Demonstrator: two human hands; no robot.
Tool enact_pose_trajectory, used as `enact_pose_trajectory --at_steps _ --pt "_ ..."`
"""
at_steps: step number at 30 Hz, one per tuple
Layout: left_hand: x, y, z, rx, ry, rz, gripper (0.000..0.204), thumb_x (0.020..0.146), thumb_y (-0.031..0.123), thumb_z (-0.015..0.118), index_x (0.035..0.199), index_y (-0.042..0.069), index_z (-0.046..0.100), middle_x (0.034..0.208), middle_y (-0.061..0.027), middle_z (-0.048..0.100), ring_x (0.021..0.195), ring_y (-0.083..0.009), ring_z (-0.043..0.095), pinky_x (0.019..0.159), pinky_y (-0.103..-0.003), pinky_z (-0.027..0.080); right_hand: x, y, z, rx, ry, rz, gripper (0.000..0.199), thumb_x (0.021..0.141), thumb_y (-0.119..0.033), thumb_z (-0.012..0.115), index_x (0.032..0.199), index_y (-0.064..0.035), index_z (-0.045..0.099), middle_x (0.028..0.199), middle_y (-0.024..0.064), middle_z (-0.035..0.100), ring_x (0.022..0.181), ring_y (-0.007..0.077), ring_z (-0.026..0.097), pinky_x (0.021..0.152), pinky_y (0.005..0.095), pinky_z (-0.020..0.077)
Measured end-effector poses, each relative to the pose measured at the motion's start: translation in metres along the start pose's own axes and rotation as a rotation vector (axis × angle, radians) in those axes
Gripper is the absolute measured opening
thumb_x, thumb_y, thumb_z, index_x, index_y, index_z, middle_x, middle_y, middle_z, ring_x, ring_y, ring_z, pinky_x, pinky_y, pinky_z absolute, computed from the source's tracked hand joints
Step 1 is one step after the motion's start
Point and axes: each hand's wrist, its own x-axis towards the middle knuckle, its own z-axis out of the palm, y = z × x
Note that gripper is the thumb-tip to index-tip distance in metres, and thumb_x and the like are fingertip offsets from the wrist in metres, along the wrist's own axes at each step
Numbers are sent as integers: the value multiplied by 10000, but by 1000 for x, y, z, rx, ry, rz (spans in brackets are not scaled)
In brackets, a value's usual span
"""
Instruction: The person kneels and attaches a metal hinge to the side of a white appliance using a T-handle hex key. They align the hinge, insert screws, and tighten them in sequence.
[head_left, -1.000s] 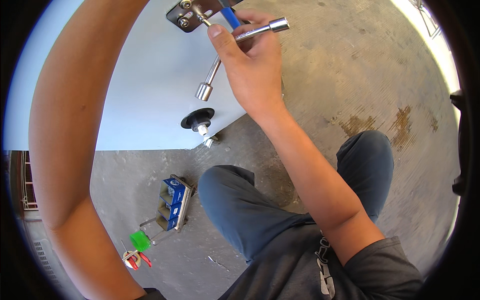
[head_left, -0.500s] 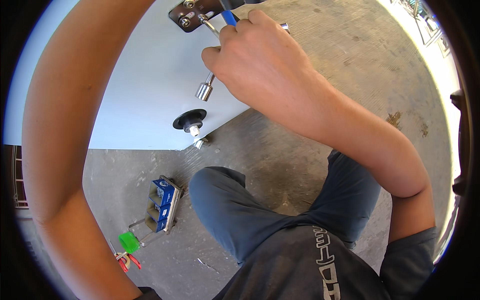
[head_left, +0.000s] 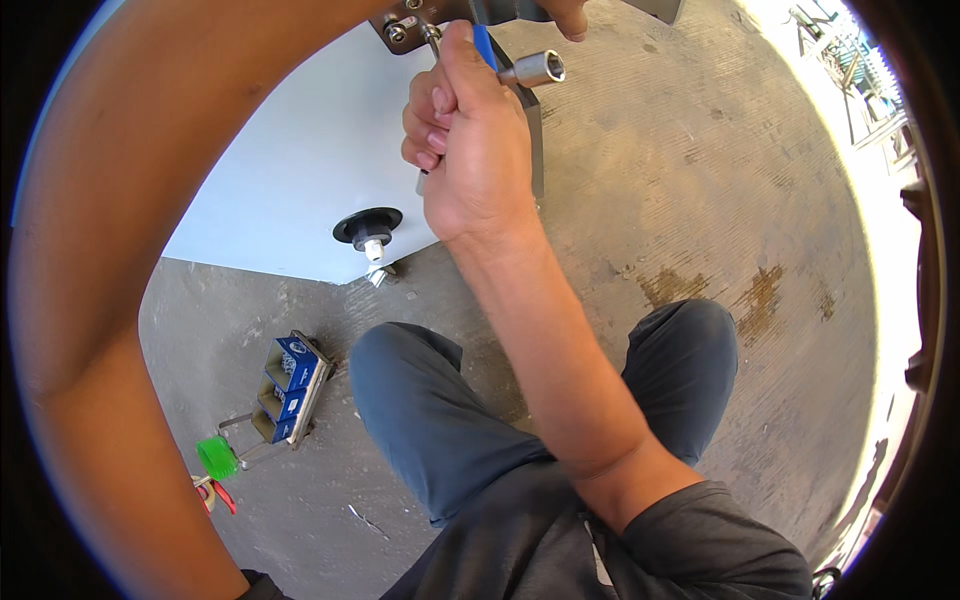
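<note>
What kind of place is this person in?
Probably a workshop: there's a metal socket wrench in the person's right hand, open blue boxes low on a small stand, and a rough, stained floor.

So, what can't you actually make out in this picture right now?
All in the head view:
Left hand: mostly cut off by the top edge; whatever it touches is unseen.
Socket wrench: its middle is hidden by the right hand.
Dark metal plate: top cut off by the upper edge.
Blue boxes: contents too small to identify.
Red-handled tool: partly hidden behind the left arm.
</note>
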Motion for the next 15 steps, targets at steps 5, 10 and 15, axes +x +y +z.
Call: enact_pose_trajectory --at_steps 5,10,15 --pt "-22 1 5 -162 200 -82 464 962 451 677 1091 15 768 1104 -171 761 1051 -345 714 892 -446 574 5 -2 -16 98 -202 45 443 1059 -484 575 785 -145 493 719 -28 458 639 96 432 593 268 383" --pt "-86 28 64 -394 950 -387 336 923 267 728 1177 50 703 1043 -136 733 917 -266 693 751 -373 518 11 -34 -41 -805 -88 -274 545 891 -395 830 1226 -66 554 1018 74 604 911 187 599 785 356 537" --pt "-111 138 156 -1074 1399 -999 287 1077 269 590 1152 -6 618 804 7 613 670 -60 517 591 -255 435 16 -65 -35 -1411 -89 -1190 843 662 -400 972 1336 -100 564 1175 105 601 1049 265 583 938 411 486"
